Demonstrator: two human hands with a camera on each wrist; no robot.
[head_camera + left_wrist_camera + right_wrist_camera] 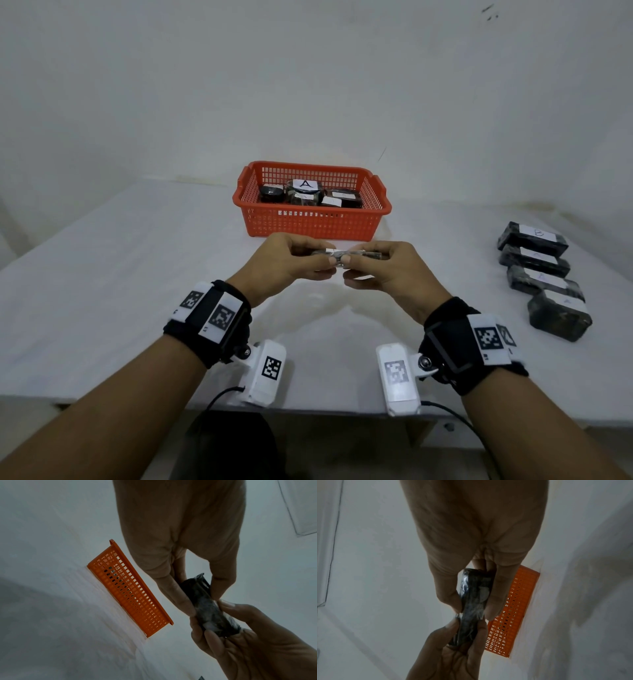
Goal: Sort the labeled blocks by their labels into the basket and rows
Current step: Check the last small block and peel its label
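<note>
A dark wrapped block (346, 255) is held flat above the table, just in front of the orange basket (310, 224). My left hand (291, 262) pinches its left end and my right hand (387, 265) pinches its right end; its label is hidden from the head view. In the left wrist view the block (208, 605) sits between the thumb and fingers of both hands, and the right wrist view shows the block (473, 601) the same way. The basket holds several dark blocks, one with a white label A (304, 184). A row of labeled blocks (543, 279) lies at the right.
The white table (120, 274) meets a white wall behind the basket. The row's far block bears a label B (538, 233). The table's front edge (308, 413) runs under my wrists, with cables hanging from the wrist cameras.
</note>
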